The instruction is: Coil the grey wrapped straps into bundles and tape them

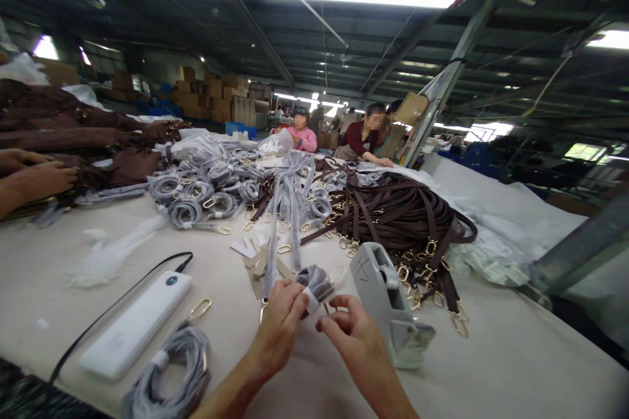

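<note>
A coiled strap (317,280) in clear plastic, with a white band around it and a gold clasp at one side, is gripped by my left hand (282,321). My right hand (356,334) is close beside the coil, its thumb and fingers curled together; what they pinch, if anything, I cannot make out. Just right of my right hand stands a grey tape dispenser (386,304). Another wrapped coiled strap (170,370) with a white band lies at the lower left of the table. Long plastic-covered straps (287,209) stretch away beyond my left hand.
A white power bank (140,324) with a black cable (118,298) lies at left. Behind are wrapped coils (196,193) and a heap of brown straps (393,206). Another person's hands (37,177) rest by brown goods at far left. Two people (307,137) are across the table.
</note>
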Demonstrator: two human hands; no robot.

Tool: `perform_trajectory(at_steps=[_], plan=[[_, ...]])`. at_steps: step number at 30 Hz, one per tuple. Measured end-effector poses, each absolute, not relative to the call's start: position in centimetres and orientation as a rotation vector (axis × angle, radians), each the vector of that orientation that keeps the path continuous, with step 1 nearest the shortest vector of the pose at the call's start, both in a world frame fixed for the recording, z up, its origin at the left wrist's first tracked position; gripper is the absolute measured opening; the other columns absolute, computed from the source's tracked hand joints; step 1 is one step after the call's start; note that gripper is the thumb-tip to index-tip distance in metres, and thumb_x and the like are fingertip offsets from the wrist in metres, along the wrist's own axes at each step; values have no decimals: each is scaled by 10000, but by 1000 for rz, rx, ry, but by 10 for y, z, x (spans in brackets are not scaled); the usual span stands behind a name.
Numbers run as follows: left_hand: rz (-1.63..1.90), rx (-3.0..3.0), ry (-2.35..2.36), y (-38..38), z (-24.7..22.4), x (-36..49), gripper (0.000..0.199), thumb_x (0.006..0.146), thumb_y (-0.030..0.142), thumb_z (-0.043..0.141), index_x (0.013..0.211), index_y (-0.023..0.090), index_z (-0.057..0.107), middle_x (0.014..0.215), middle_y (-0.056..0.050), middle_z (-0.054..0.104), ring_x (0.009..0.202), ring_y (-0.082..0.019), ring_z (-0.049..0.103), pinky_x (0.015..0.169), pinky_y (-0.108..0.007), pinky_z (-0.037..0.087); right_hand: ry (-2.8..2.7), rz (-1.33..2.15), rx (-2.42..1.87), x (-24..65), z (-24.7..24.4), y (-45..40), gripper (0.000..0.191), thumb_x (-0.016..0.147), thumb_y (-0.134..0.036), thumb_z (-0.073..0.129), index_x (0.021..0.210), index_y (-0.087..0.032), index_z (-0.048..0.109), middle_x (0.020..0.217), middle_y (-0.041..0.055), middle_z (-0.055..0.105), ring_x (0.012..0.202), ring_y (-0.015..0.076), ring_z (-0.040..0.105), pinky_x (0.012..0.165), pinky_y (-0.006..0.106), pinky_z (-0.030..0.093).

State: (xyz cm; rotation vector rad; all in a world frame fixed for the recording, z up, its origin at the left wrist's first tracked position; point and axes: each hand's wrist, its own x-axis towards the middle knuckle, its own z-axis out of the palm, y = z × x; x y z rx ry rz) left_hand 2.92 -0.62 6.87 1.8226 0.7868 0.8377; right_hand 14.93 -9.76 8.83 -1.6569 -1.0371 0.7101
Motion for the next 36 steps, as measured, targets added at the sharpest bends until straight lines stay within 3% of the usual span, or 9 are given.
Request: perform_trajectory(at_steps=[4,12,18,22,25,30,33,36], plan=[[791,1713,741,-3,65,30,379,920,463,389,791,180,606,887,-43,549,898,-226,519,868,-365,420,-1109,629,-1658,150,89,-95,167,816,-315,608,924,-200,553,686,10,721,651,207,655,600,278,438],[749,1657,631,0,64,31,430,905,480,456,1100,179,693,1071,-88,610,1041,-253,542,979,-398,400,-1016,623,-1524,153,76,-88,282,801,-420,667,967,-196,628,815,46,743,780,248,688,716,314,516],[801,1665,641,-1,61,34,439,917,468,450,1179,196,674,1146,-100,620,1123,-262,527,1044,-420,366,-972,436,-1676,152,72,-88,242,764,-435,681,759,-193,687,578,-21,600,534,169,513,551,267,429],[851,1742,659,-4,59,34,431,925,464,454,1215,225,664,1142,-98,616,1132,-272,503,1054,-432,363,-957,537,-1591,150,70,-87,282,781,-449,655,821,-184,744,763,34,712,731,229,623,705,302,495],[906,1833,695,-8,62,33,401,929,469,467,1210,270,672,1177,-93,604,1177,-295,460,1079,-458,329,-866,597,-1484,147,62,-86,288,748,-448,687,841,-185,761,788,44,725,825,266,648,776,338,514],[919,2009,664,-15,72,30,324,949,424,473,1202,343,658,1098,-48,673,1156,-309,444,1096,-520,250,-765,744,-1208,142,49,-87,419,731,-432,728,1095,-228,690,861,59,709,634,189,605,551,279,494],[925,2012,672,-16,72,30,305,941,390,494,1181,301,660,1092,-64,663,1165,-311,439,1119,-536,186,-735,815,-1126,140,47,-85,428,712,-453,765,1068,-239,660,790,39,661,507,133,505,428,236,400],[947,1937,676,-14,68,31,240,902,351,550,1082,243,666,1083,-84,613,1117,-297,463,1046,-465,315,-693,886,-1071,139,51,-81,413,720,-493,772,1020,-243,637,675,-21,563,413,64,315,369,197,260]])
